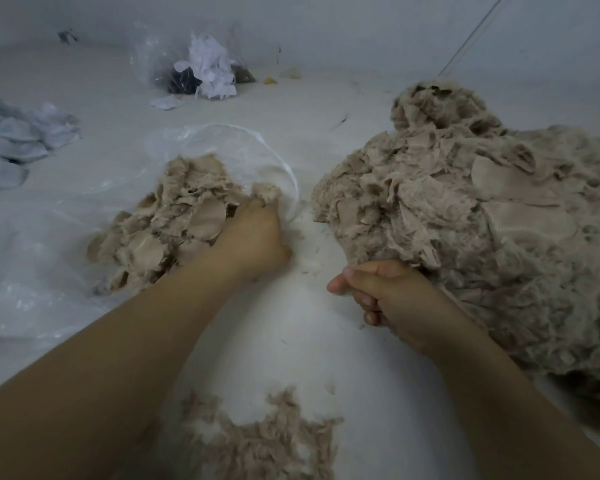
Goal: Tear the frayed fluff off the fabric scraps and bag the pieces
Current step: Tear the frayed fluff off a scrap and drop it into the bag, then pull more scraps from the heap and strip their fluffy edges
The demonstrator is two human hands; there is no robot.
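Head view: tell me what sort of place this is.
Probably a textile scrap-sorting workspace: a large heap of beige fabric scraps, a clear plastic bag part-filled with pieces, and torn fluff strewn across the white work surface.

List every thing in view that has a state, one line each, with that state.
left hand: curled on a tuft at the bagged scraps
right hand: gripping the edge of the big scrap heap
clear plastic bag: open, lying flat, partly filled
bagged scraps: piled inside the bag mouth
big scrap heap: loose, outside the bag
torn fluff: loose heap on the floor, nearest the camera
far bag: holding white and dark scraps
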